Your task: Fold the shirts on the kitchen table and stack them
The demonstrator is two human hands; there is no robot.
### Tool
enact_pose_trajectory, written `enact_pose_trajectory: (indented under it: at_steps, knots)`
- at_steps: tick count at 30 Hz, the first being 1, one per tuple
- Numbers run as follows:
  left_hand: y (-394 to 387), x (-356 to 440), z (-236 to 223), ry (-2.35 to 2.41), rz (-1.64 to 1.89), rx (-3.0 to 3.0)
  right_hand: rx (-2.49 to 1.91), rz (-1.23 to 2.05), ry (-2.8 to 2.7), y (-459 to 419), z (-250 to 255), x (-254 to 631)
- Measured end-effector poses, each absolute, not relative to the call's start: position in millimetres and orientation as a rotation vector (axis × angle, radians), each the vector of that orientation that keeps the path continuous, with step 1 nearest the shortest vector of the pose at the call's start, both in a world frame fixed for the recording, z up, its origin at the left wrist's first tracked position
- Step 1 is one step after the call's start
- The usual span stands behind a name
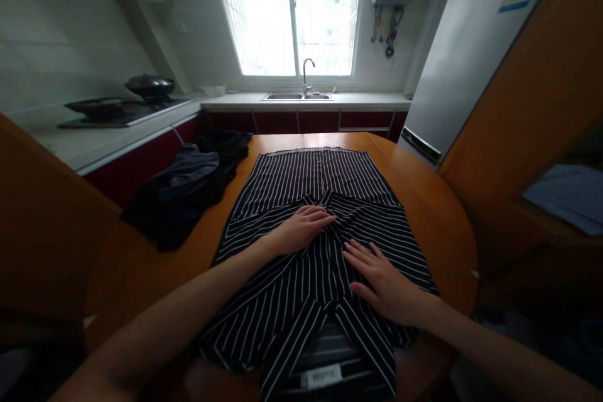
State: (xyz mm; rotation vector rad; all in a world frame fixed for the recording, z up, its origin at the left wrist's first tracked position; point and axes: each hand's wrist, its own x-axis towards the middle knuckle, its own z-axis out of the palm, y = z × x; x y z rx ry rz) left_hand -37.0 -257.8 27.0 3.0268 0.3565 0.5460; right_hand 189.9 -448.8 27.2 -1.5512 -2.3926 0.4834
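Observation:
A black shirt with white stripes (325,176) lies spread front side up, its collar towards me and its hem at the far side. Both sleeves are folded inward over the front, and the cuffs meet near the middle. My left hand (304,228) rests on the cuffs with its fingers stretched out. Flat on the shirt's right part lies my right hand (384,279), fingers spread. Neither hand grips the cloth. A white label (323,376) shows inside the collar.
The shirt is on a round wooden table (426,201). Dark clothes (188,182) lie heaped at its left edge. Beyond stand a counter with a sink (282,97), a stove with a lidded wok (149,85) at left, and a fridge (459,53) at right.

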Motion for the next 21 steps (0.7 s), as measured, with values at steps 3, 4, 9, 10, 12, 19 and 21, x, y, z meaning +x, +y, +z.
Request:
enact_pose_trajectory:
  at_steps: [3,4,9,10,12,19,21]
  knots:
    - [-256.3,-36.6,24.9,0.387,0.563,3.044,-1.466,0.503,-2.463,-449.8,28.8,190.7]
    - [-254.9,-36.8,24.0,0.403,0.571,3.048,-1.457,0.498,-2.476,-450.1,28.6,190.8]
    - [-248.8,-38.1,19.4,0.434,0.543,3.053,-1.462,0.445,-2.489,-449.8,26.0,191.6]
    - [-247.7,-38.1,18.8,0.441,0.548,3.055,-1.473,0.425,-2.474,-448.5,26.1,192.4]
    - [-245.3,-38.1,18.1,0.447,0.563,3.063,-1.529,0.366,-2.410,-444.7,28.0,195.4]
    - [-237.2,-41.0,23.9,0.515,0.581,3.109,-1.457,0.162,-2.468,-435.2,38.6,204.0]
    - [-236.4,-43.0,25.9,0.547,0.565,3.116,-1.419,0.248,-2.560,-435.1,33.7,205.7]
